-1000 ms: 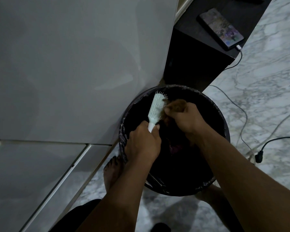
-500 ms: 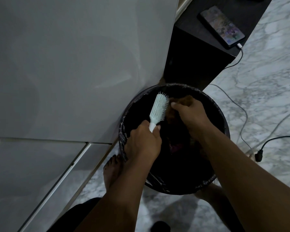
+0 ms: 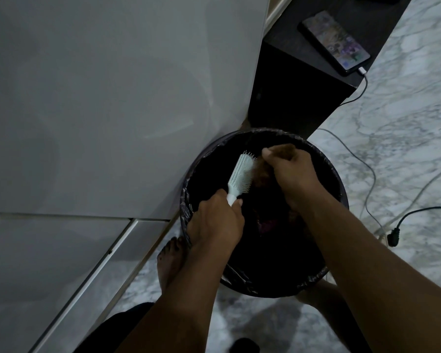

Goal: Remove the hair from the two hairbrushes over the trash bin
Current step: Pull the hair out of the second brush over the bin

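A pale mint hairbrush (image 3: 241,174) is held over the round black-lined trash bin (image 3: 326,159). My left hand (image 3: 215,220) grips its handle, with the bristles facing right. My right hand (image 3: 290,169) is closed on a brownish clump of hair (image 3: 261,178) at the bristles, thumb up near the brush tip. Dark contents and something purple (image 3: 267,222) lie inside the bin. No second hairbrush shows in this view.
A white glossy cabinet (image 3: 112,98) stands at the left, touching the bin. A dark stand (image 3: 303,98) behind the bin carries a lit phone (image 3: 335,43) on a charging cable. Cables and a black plug (image 3: 392,236) lie on the marble floor at right. My bare feet flank the bin.
My right hand has shifted from the brush's lower bristles up toward its tip, pulling at the hair. The brush has tilted slightly. My left hand has stayed on the handle.
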`<state>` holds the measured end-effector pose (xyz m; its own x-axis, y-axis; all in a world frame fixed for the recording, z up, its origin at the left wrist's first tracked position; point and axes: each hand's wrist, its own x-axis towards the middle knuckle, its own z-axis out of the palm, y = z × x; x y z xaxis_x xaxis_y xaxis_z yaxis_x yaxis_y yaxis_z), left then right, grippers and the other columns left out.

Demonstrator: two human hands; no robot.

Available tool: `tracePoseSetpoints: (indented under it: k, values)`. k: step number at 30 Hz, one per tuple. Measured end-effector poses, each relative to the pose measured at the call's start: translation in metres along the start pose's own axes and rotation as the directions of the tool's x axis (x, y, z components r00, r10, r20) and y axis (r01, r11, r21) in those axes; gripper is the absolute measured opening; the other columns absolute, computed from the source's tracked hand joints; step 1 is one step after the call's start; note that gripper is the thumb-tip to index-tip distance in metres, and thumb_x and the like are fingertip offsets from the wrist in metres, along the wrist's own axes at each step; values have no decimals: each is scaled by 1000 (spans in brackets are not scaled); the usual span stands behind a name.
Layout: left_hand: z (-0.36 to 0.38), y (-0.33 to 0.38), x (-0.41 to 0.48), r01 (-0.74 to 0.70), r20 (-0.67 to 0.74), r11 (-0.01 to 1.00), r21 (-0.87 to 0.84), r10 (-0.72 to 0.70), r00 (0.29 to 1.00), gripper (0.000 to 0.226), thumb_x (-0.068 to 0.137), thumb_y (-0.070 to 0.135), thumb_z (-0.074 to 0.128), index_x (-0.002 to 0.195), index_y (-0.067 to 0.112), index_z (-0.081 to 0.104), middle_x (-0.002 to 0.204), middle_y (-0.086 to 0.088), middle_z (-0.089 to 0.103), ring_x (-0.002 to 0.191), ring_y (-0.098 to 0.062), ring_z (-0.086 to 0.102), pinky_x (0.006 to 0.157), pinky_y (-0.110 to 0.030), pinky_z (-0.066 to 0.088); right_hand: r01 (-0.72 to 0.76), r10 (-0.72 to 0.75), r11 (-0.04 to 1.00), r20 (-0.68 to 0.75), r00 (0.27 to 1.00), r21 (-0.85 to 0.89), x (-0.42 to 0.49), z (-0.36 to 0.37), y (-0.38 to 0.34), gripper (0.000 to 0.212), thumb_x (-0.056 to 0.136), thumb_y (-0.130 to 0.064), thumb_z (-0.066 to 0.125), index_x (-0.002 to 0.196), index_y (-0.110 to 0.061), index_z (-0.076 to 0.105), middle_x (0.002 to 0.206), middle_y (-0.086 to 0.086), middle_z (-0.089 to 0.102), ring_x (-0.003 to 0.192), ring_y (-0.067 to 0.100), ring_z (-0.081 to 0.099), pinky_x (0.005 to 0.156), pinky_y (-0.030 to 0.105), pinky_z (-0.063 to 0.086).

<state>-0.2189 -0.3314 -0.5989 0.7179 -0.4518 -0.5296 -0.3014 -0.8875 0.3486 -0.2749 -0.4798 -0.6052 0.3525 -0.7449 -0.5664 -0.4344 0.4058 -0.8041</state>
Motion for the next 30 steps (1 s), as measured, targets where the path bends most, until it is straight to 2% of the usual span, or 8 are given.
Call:
tracePoseSetpoints:
  k: [4, 7, 10, 14, 18, 21, 25, 30]
  values:
    - [1, -3, 2, 62, -5, 998, -33, -62, 998, 37, 99, 54, 50, 110, 21, 60, 105, -4, 67, 94, -28, 65, 70, -35, 42, -73, 78, 966, -11, 997, 250, -3, -6, -16, 10, 96, -14, 63, 90, -8, 68, 83, 8, 69, 75, 20, 69, 64, 30, 61]
    - [1, -1, 4, 78, -46, 994, -82, -82, 996, 38, 99, 53, 49, 110, 19, 61, 104, -6, 68, 93, -28, 65, 69, -35, 41, -104, 98, 991, -71, 993, -89, 1, -11, -9, 10, 92, -19, 63, 88, -11, 68, 84, 8, 68, 77, 25, 68, 66, 32, 58]
    - [0, 0, 4, 75, -51, 992, -104, -81, 995, 38, 99, 53, 49, 108, 18, 62, 103, -5, 69, 93, -28, 65, 68, -34, 41, -108, 130, 803, -4, 992, -586, 4, -14, 6, 25, 84, -28, 66, 104, -12, 68, 98, 10, 67, 90, 30, 65, 80, 33, 51]
    - [0, 1, 4, 73, -48, 991, -110, -78, 996, 38, 99, 54, 49, 108, 20, 63, 103, -5, 69, 96, -30, 66, 70, -34, 42, -89, 223, 680, 89, 971, -728, 1, -10, 8, 34, 73, -31, 79, 101, -17, 66, 104, 6, 68, 98, 26, 64, 86, 32, 51]
    - [1, -1, 5, 55, -5, 988, -141, -57, 998, 37, 98, 54, 50, 105, 20, 63, 100, -4, 69, 92, -30, 66, 69, -34, 44, -101, 294, 585, 95, 951, -805, 4, -8, 13, 100, 38, -58, 79, 129, -19, 58, 130, 13, 60, 119, 35, 57, 106, 49, 46]
    - [2, -1, 6, 53, 16, 983, -178, -51, 999, 37, 98, 54, 50, 103, 20, 64, 97, -2, 69, 89, -28, 66, 69, -34, 46, -114, 283, 631, 90, 955, -767, 2, -6, 12, 109, 40, -62, 70, 138, -19, 52, 141, 15, 54, 128, 38, 52, 110, 50, 42]
    - [4, -3, 9, 41, 58, 966, -255, -27, 998, 36, 97, 55, 51, 93, 21, 63, 88, 0, 68, 79, -23, 67, 68, -36, 52, -127, 173, 882, 61, 983, -454, 2, -6, 3, 33, 88, -31, 69, 109, -6, 69, 112, 12, 72, 92, 26, 68, 82, 35, 56]
    - [9, 0, 9, -49, 72, 946, -320, 76, 995, 34, 96, 53, 55, 76, 26, 55, 76, 2, 65, 70, -21, 66, 65, -37, 57, -349, 361, 932, 198, 911, -92, 3, 3, 13, 49, 93, -48, 64, 116, -5, 68, 102, 7, 70, 95, 23, 67, 93, 44, 54]
